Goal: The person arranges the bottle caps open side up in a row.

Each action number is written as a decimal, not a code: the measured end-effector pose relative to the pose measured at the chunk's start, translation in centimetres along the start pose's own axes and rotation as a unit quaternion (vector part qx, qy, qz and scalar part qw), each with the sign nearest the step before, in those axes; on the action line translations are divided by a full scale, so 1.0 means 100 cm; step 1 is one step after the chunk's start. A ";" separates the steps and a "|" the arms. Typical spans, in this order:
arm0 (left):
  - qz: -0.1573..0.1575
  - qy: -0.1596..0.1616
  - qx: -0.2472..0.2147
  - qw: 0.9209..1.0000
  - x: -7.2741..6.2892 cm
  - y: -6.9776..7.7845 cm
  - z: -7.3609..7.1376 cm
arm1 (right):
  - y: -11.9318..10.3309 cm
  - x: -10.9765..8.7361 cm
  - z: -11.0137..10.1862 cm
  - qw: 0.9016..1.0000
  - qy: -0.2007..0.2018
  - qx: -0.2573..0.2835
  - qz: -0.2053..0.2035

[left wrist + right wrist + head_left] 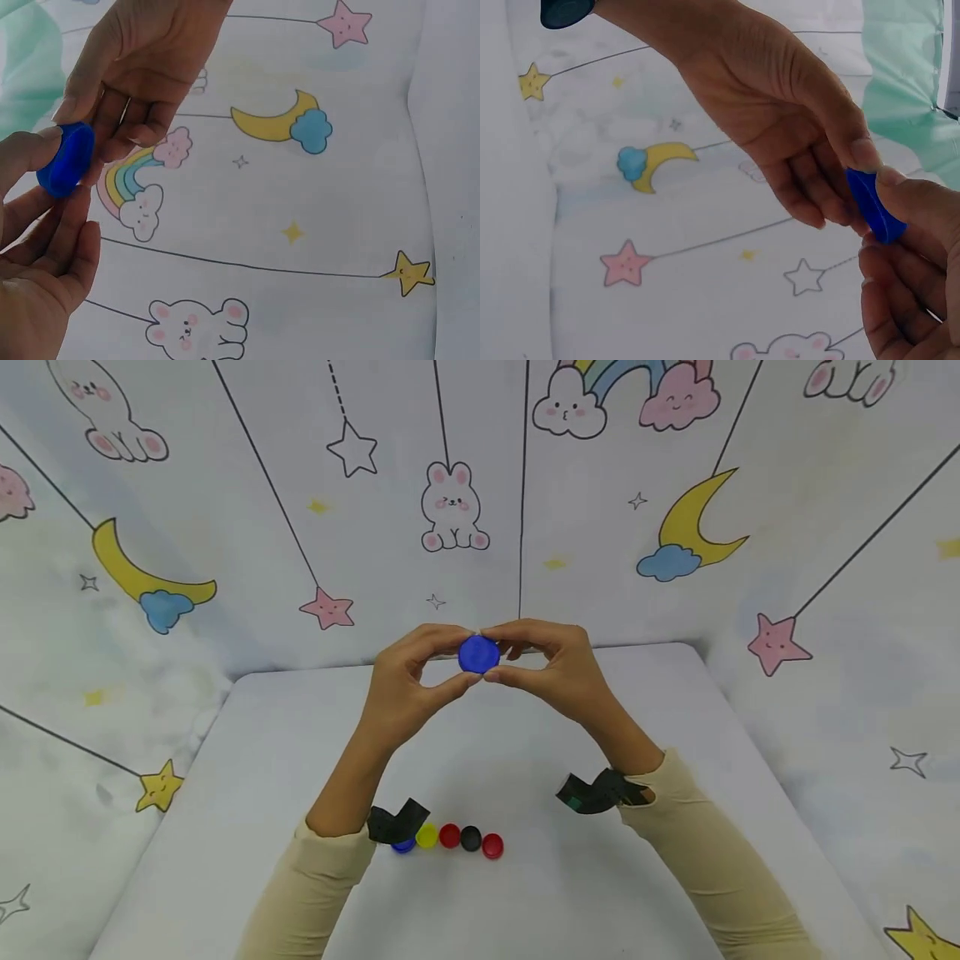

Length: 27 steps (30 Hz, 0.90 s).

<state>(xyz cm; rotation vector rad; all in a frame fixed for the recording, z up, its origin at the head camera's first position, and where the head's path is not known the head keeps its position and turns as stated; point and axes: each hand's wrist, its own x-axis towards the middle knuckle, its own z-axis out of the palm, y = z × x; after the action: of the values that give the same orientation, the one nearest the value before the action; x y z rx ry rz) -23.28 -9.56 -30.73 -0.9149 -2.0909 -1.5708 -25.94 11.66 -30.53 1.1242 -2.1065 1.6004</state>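
Observation:
A round blue bottle cap (478, 654) is held up above the far edge of the table, one flat face toward the head camera. My left hand (411, 681) pinches its left side between thumb and fingertips. On the other side, the thumb and fingertips of my right hand (558, 668) grip the same cap. Both wrist views show the blue cap (66, 160) between the two hands, seen at an angle. Below on the table lies a row of caps: a blue cap (403, 846) partly hidden by the left wrist strap, a yellow cap (427, 836), a red cap (449, 836), a black cap (471, 838) and another red cap (492, 846).
The white table (540, 877) reaches back to a wall covering (585, 527) printed with stars, moons and bunnies. A black strap (600, 791) hangs at the right wrist, another black strap (397, 822) at the left. Beige sleeves cover both forearms.

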 end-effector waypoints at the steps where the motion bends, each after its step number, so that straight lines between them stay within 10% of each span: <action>1: -0.003 0.001 0.001 1.000 0.000 0.000 -0.001 | 0.001 0.000 0.002 1.000 0.004 0.006 0.000; 9: -0.038 0.011 -0.047 0.998 -0.001 -0.010 0.006 | 0.008 -0.005 0.006 0.999 0.027 -0.001 0.025; 16: -0.002 0.053 -0.013 0.999 -0.002 -0.006 0.015 | -0.003 -0.015 0.014 0.993 0.064 -0.096 -0.029; 23: -0.020 0.091 0.036 0.995 0.000 0.003 0.020 | -0.014 -0.024 0.024 0.965 0.068 -0.211 -0.142; 27: -0.049 0.075 -0.011 0.996 0.001 0.009 0.027 | -0.023 -0.031 0.019 0.938 0.070 -0.282 -0.189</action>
<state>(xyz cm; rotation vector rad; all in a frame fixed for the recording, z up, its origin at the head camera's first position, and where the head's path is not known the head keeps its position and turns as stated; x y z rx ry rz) -22.51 -6.85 -30.85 -0.6882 -2.0455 -1.6590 -21.80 11.04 -31.52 1.0799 -1.9188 0.7993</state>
